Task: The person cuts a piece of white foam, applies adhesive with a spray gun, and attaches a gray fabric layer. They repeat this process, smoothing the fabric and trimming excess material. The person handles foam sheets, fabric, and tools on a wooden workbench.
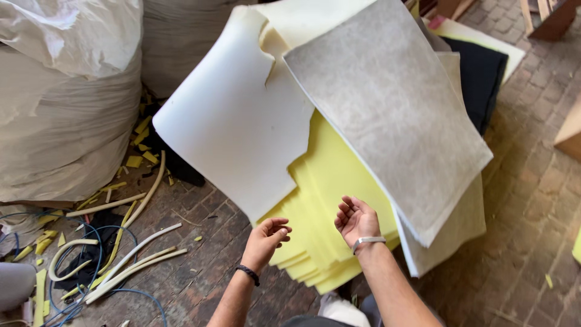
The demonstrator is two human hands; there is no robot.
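A stack of foam sheets lies on the brick floor in front of me. On top are a torn white foam sheet (236,121) and a grey felt-backed sheet (387,115), over several yellow foam sheets (327,188). My left hand (267,237), with a dark wristband, hovers at the near edge of the yellow stack, fingers loosely curled and holding nothing. My right hand (356,220), wearing a silver bracelet, is palm up with fingers apart, just below the grey sheet's lower corner, not touching it.
Large stuffed cream sacks (60,103) stand at the left. Foam strips (130,260), yellow scraps and blue cord litter the floor at lower left. A black sheet (481,75) lies at the back right. Wooden pieces sit at the right edge.
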